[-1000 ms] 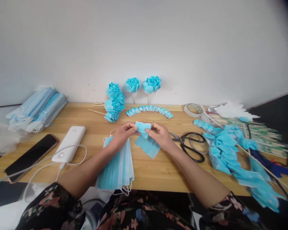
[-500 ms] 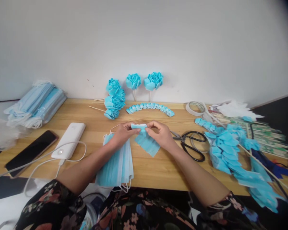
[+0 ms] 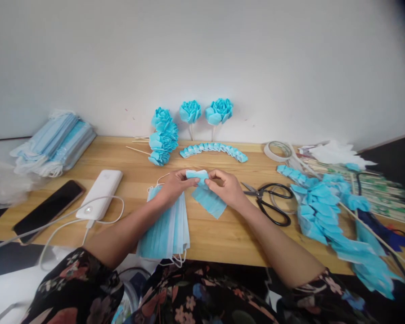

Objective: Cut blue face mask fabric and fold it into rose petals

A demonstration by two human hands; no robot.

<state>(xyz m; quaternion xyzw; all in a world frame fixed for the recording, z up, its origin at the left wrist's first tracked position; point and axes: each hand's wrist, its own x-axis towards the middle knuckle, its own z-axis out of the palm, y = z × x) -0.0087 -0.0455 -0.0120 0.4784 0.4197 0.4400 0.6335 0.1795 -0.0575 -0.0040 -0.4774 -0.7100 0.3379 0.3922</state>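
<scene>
Both my hands pinch a small folded piece of blue mask fabric (image 3: 198,176) just above the wooden table (image 3: 222,234). My left hand (image 3: 173,185) grips its left edge, my right hand (image 3: 227,188) its right edge, fingers closed. More cut blue fabric (image 3: 209,202) lies under my right hand. A stack of blue face masks (image 3: 165,229) lies under my left wrist, hanging over the near table edge.
Black scissors (image 3: 270,202) lie right of my right hand, a tape roll (image 3: 276,150) behind them. Folded blue petals (image 3: 319,207) and sticks crowd the right side. Finished blue flowers (image 3: 189,112) and a petal chain (image 3: 214,150) stand by the wall. Power bank (image 3: 99,194), phone (image 3: 49,211), mask pile (image 3: 54,143) at left.
My hands have folded the blue piece down smaller and lowered it slightly toward the table. The view has shifted a little.
</scene>
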